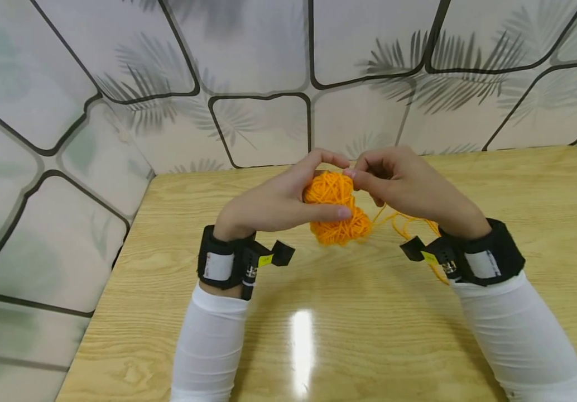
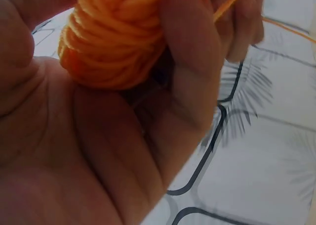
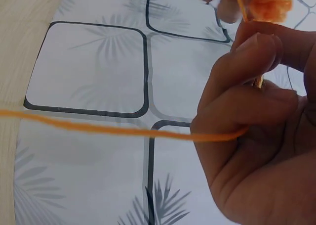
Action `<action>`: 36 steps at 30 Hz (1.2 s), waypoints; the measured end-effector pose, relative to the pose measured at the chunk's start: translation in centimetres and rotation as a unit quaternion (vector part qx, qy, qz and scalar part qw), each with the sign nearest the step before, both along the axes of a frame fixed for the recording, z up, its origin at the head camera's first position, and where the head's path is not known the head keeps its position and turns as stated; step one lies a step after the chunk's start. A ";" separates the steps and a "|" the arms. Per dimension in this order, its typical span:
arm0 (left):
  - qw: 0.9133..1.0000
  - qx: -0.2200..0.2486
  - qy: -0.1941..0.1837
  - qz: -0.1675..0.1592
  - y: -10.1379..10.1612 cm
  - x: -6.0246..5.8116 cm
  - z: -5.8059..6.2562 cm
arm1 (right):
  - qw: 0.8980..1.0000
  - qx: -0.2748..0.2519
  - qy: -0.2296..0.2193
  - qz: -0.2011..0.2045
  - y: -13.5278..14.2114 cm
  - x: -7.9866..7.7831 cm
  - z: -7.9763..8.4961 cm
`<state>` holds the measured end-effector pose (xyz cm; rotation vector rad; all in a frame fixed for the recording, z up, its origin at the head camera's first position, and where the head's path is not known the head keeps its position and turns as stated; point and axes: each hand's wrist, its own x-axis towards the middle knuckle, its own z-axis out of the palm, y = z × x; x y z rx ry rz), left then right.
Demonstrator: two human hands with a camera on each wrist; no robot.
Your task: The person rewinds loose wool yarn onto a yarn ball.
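An orange yarn bundle, bulging at top and bottom and narrower in the middle, is held above the table by my left hand. The left thumb lies across its front; in the left wrist view the fingers curl behind the wound yarn. Just to the right, my right hand pinches a strand close to the bundle's upper edge. From the right wrist view, the orange strand runs in from the side, through the curled fingers of the right hand, and up toward the bundle.
Loose loops of orange yarn trail below the right hand onto the wooden table. A wall panel with leaf patterns rises along the table's back edge, and another stands at the left. Black camera straps circle both wrists.
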<state>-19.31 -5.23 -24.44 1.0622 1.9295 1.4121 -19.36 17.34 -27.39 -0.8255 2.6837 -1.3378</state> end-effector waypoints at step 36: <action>0.898 0.319 -0.239 0.189 0.2 -3.3 -2.2 | 0.997 -0.024 0.033 0.068 -2.9 1.3 -0.4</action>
